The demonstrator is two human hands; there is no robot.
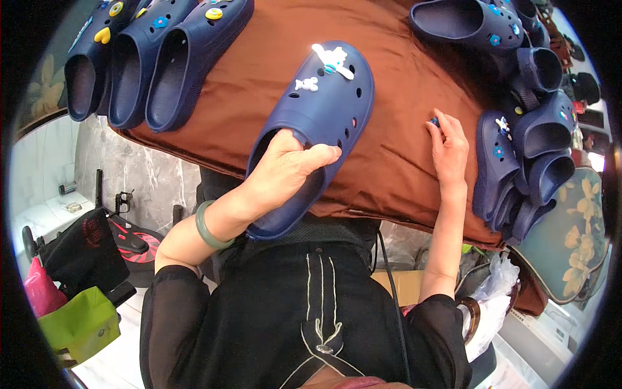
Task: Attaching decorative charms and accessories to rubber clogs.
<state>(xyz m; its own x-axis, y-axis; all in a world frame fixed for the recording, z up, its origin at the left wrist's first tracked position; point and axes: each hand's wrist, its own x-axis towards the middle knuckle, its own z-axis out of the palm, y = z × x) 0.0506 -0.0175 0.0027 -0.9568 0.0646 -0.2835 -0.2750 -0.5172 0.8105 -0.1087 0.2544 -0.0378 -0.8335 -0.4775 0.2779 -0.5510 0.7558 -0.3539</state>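
A navy blue clog (334, 104) with holes in its upper is held up over the brown cloth. My left hand (288, 162) grips it by the opening, fingers inside and thumb over the side edge. On its upper sit a white-and-blue figure charm (334, 61) and a small white charm (307, 84); other holes are bare. To the right, my right hand (449, 146) is closed in a pinch just above the cloth. Between its thumb and fingertips shows a small dark blue piece (434, 121), too small to make out fully.
A brown cloth (402, 84) covers the table. Three navy clogs with charms (175, 71) line the far left. Several more clogs (499, 152) crowd the right edge. A flowered chair back (564, 240) stands beyond them; a green bag (81, 324) is low on the left.
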